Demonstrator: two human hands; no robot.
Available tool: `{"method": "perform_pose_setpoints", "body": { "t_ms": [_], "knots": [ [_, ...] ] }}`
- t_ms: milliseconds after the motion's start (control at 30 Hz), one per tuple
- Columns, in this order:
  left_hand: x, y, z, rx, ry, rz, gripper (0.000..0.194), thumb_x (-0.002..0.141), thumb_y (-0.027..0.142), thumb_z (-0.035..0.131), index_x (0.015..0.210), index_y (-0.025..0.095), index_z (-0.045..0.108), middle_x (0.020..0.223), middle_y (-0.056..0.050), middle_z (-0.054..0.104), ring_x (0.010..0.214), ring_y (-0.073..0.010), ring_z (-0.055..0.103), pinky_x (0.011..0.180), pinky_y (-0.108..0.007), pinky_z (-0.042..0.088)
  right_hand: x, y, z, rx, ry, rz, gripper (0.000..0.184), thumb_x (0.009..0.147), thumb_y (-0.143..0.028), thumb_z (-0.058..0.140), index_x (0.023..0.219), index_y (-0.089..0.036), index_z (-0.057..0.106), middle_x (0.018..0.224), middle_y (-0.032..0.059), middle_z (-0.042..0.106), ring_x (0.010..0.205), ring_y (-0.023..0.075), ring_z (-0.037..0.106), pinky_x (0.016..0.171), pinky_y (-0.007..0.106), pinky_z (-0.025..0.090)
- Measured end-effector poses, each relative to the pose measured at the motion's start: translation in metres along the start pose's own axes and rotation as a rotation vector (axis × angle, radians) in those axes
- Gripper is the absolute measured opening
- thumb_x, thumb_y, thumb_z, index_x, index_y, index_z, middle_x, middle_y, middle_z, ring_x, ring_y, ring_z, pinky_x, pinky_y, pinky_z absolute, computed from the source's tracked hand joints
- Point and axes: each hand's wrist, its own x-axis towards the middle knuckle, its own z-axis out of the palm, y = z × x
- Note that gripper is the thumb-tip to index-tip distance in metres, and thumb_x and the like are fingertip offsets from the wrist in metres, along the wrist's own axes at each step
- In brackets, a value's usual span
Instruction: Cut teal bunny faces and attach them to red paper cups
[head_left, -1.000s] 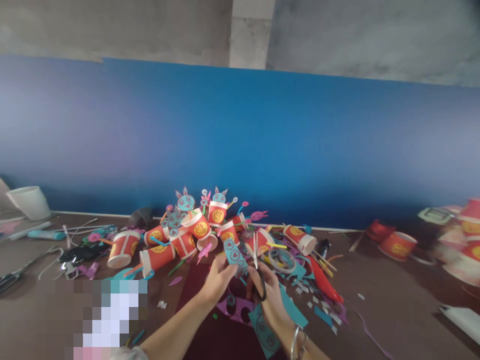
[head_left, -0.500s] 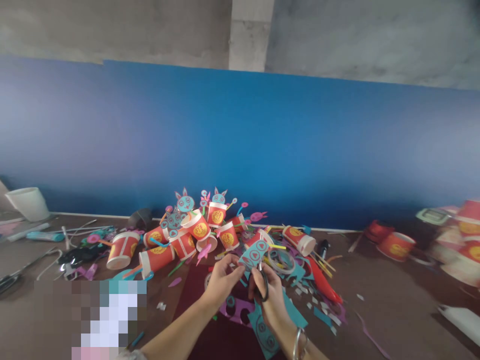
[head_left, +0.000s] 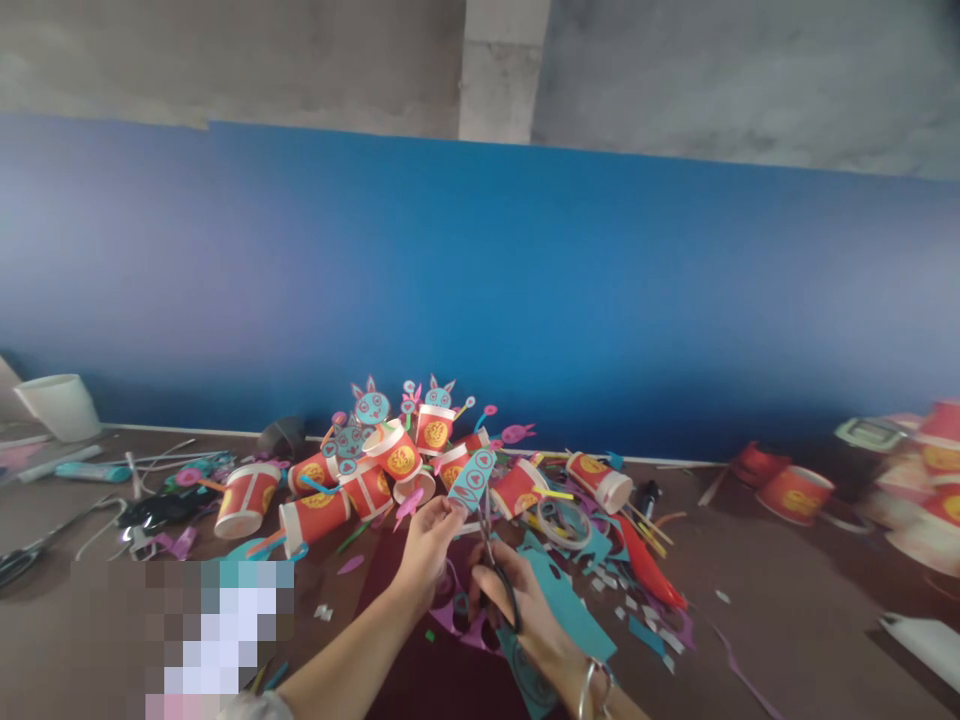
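Between the thumb and fingers of my left hand (head_left: 426, 550) is a strip of blue paper (head_left: 474, 478) with drawn circles on it, held up in front of the paper cups. My right hand (head_left: 510, 590) grips a pair of scissors (head_left: 487, 535) with dark handles, blades pointing up just right of the strip. Beneath my hands lie purple paper (head_left: 472, 632) with cut-out holes and larger blue sheets (head_left: 574, 610). A red paper cup (head_left: 517, 488) lies on its side just behind the scissors.
Several red paper cups (head_left: 315, 520) with straws and paper cat faces (head_left: 370, 405) pile up against the blue wall (head_left: 480, 280). A roll of clear tape (head_left: 564, 524), a red tapered object (head_left: 649, 565) and paper scraps lie right. A white cup (head_left: 58, 408) stands far left.
My left hand has lifted the blue strip up and left, turning it more upright. My right hand has moved slightly left and down, and the scissor blades now show beside the strip.
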Motion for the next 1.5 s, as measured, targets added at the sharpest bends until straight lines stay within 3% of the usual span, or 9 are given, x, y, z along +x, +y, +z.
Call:
{"method": "perform_pose_setpoints", "body": {
  "t_ms": [133,300,600,800,1500],
  "knots": [
    [0.004,-0.001,-0.003,-0.016,-0.035,-0.025,0.025,0.054,0.028,0.075,0.052,0.016,0.053,0.05,0.004,0.053,0.053,-0.0099,0.046,0.057,-0.022,0.034,-0.001,0.001,-0.001,-0.019,-0.045,0.026,0.031,0.074,-0.048,0.061,0.079,-0.019,0.053,0.048,-0.0045,0.057,0.038,0.01,0.05,0.037,0.018,0.031],
    [0.001,-0.004,-0.002,-0.041,-0.081,-0.057,0.022,0.055,0.025,0.074,0.055,0.016,0.053,0.055,0.002,0.059,0.055,-0.01,0.048,0.061,-0.023,0.037,-0.001,-0.003,-0.001,-0.065,-0.007,0.059,0.035,0.072,-0.052,0.061,0.077,-0.018,0.052,0.044,-0.0051,0.055,0.034,0.0083,0.046,0.034,0.017,0.027],
    [0.001,-0.007,-0.004,-0.06,-0.125,-0.079,0.021,0.056,0.023,0.074,0.055,0.016,0.054,0.056,0.002,0.06,0.056,-0.0101,0.049,0.062,-0.023,0.036,-0.001,0.004,-0.003,-0.04,0.034,0.08,0.034,0.071,-0.051,0.064,0.074,-0.018,0.054,0.045,-0.0076,0.047,0.036,0.0075,0.045,0.035,0.017,0.033],
    [0.001,-0.004,-0.003,-0.058,-0.122,-0.088,0.021,0.053,0.025,0.075,0.055,0.015,0.056,0.056,0.001,0.06,0.055,-0.0104,0.049,0.062,-0.023,0.036,0.0,0.001,-0.003,-0.048,0.036,0.048,0.036,0.069,-0.052,0.066,0.07,-0.018,0.052,0.048,-0.0086,0.043,0.033,0.0057,0.041,0.033,0.017,0.036],
    [-0.003,0.006,0.001,0.029,-0.086,-0.046,0.024,0.056,0.032,0.073,0.053,0.016,0.055,0.052,0.003,0.052,0.052,-0.0094,0.04,0.056,-0.022,0.031,0.004,0.005,-0.005,-0.078,0.058,0.063,0.039,0.065,-0.053,0.069,0.067,-0.018,0.054,0.045,-0.0091,0.041,0.029,0.0038,0.035,0.03,0.016,0.031]
  ]
}}
